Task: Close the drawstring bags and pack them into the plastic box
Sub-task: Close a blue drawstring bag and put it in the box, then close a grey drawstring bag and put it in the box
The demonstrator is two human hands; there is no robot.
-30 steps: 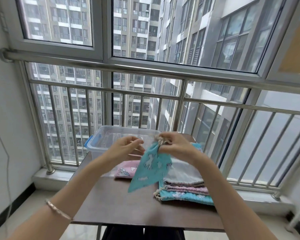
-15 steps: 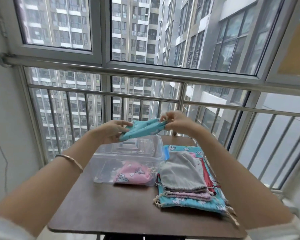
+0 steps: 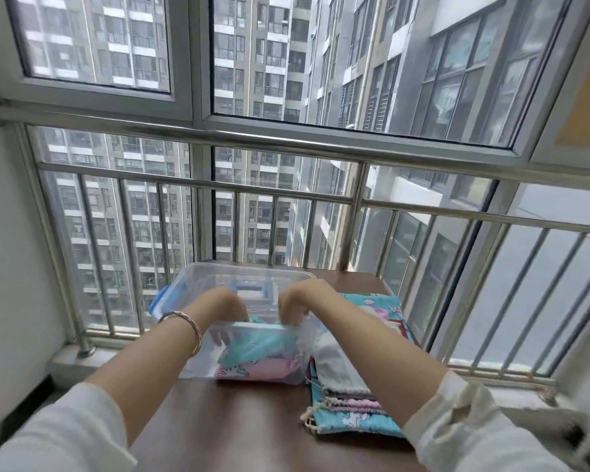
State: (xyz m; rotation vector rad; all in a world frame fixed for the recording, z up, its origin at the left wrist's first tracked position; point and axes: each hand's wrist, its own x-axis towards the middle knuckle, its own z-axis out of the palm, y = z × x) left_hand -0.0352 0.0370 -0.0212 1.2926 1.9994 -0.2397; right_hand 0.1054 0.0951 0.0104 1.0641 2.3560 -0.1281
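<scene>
Partly, both hands (image 3: 223,306) (image 3: 295,303) vanish behind the plastic box's (image 3: 181,284) cloudy near wall.

A clear plastic box (image 3: 198,287) with blue latches is set toward the table's (image 3: 252,430) far left corner; a teal bag (image 3: 259,345) is laid inside upon a pink bag (image 3: 252,368). A stack of bags (image 3: 339,366) is laid flat by the right edge
</scene>
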